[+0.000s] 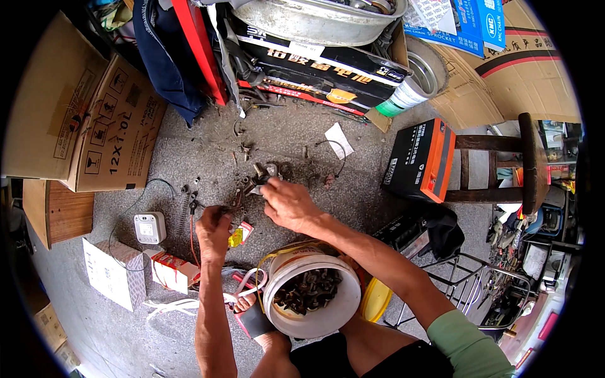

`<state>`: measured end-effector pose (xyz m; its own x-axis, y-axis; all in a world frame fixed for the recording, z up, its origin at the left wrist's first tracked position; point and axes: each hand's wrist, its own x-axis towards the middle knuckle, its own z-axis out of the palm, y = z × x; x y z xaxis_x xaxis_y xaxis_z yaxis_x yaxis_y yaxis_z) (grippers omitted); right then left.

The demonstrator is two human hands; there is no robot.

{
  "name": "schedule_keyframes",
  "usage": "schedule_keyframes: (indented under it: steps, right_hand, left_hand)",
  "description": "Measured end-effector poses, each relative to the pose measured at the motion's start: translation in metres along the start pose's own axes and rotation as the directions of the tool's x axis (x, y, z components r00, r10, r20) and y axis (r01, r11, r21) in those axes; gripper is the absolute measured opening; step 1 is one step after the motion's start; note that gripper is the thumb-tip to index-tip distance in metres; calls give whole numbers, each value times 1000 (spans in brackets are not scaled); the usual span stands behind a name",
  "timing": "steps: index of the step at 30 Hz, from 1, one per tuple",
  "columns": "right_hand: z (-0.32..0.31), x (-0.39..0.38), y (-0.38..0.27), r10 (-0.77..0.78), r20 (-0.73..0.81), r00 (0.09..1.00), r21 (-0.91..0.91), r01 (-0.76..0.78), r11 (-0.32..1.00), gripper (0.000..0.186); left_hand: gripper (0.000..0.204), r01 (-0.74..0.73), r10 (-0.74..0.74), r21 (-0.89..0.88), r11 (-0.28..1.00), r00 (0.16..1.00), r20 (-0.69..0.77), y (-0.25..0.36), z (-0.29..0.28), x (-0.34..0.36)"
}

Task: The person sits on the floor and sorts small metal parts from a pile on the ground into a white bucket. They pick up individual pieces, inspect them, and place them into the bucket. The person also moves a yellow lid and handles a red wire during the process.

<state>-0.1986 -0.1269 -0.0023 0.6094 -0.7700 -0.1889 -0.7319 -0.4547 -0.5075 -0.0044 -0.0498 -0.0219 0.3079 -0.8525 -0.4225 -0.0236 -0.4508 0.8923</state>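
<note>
My right hand [291,206] reaches over the floor with its fingers curled down. At its fingertips is a small silvery metal part [254,189], beside a loose heap of greasy metal parts [259,170]. Lower and to the left, my left hand [214,232] is closed, thumb against fingers. Something dark is at its fingertips, too small to name. A white bucket [328,322] stands tilted between my legs, with many dark metal pieces [310,290] inside it. A small yellow and red packet [238,236] lies between my hands.
Left are cardboard boxes [116,126], a white square device [149,227] and a coil spring [181,214]. A black and orange battery box [419,160] stands right, by a wooden stool [534,164]. Behind the bucket lies a yellow lid [376,300]. A metal basin [321,25] sits at the back.
</note>
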Motion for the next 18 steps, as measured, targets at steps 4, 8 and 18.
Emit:
schedule_keyframes:
  steps: [4, 8, 18]
  right_hand:
    - [-27, -12, 13, 159, -200, 967, 545, -25, 838, 26]
    - [-104, -52, -5, 65, 208, 976, 880, -216, 424, 23]
    - [-128, -120, -51, -308, 517, 799, 511, 0, 859, 24]
  left_hand:
    - [14, 110, -120, -346, 932, 993, -7, 36, -16, -32]
    - [14, 191, -148, -354, 916, 978, 143, 96, -15, -85]
    - [23, -522, 162, 373, 767, 721, 674, 122, 17, -150]
